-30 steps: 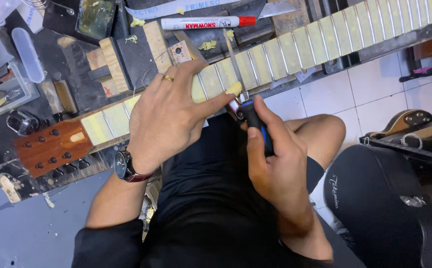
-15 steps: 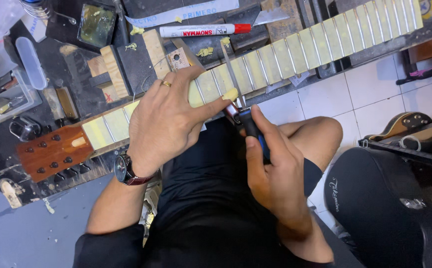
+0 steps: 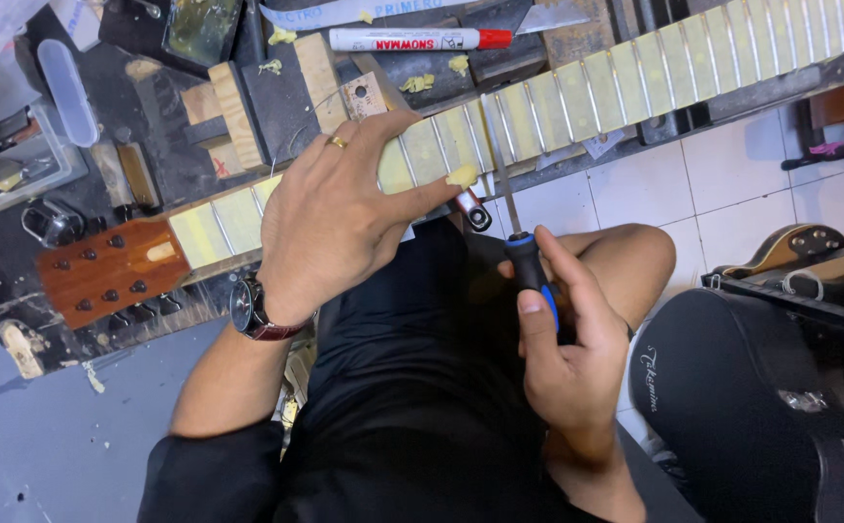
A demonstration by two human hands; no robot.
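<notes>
Head view: right hand [image 3: 567, 349] has drawn the file [image 3: 519, 237] back.

left hand [image 3: 330, 223] presses guitar neck [image 3: 538, 97] | right hand [image 3: 562, 339] grips file [image 3: 524, 252]

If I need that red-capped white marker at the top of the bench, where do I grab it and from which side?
Probably take the white marker with the red cap by the middle of its long white barrel, coming straight down from above. It lies flat and runs left to right on the dark workbench, so fingers should close across its width. Both long sides look open; the left hand on the taped guitar neck sits lower, clear of it.
</notes>
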